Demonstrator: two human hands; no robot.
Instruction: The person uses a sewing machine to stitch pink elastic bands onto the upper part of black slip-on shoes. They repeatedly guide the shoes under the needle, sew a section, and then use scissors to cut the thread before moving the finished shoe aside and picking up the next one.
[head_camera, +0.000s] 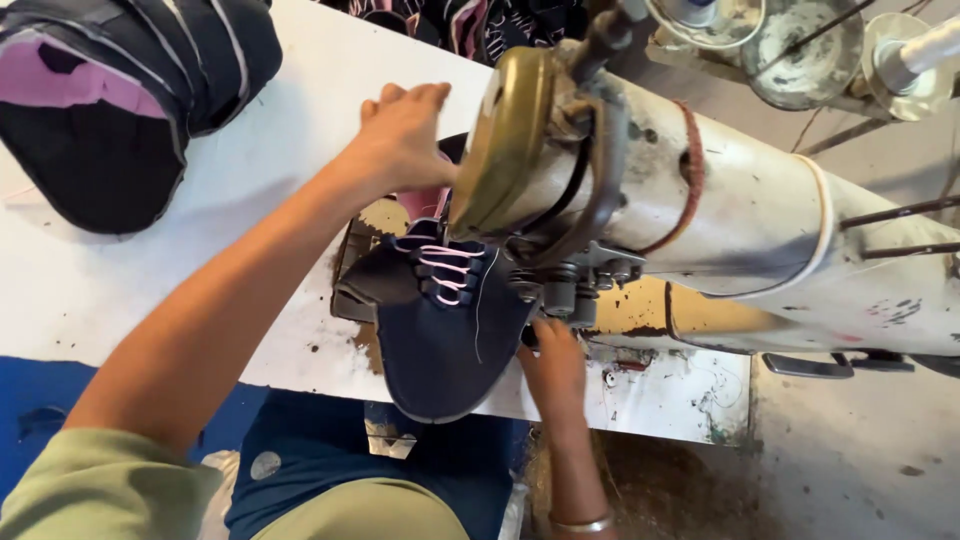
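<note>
A dark navy shoe upper (440, 340) with pink laces lies on the white worktable (270, 200) under the head of an industrial sewing machine (700, 220). My left hand (400, 135) reaches past the brass-coloured handwheel and rests on the far, pink-lined end of the upper. My right hand (553, 368) presses the near right edge of the upper beside the machine's foot, fingers curled against the fabric. The needle area is hidden behind the machine head.
A stack of dark and pink shoe uppers (120, 100) sits at the table's far left. More uppers (470, 20) lie at the far edge. Thread spools (900, 55) stand behind the machine. My lap (340, 480) is below the table's chipped front edge (640, 400).
</note>
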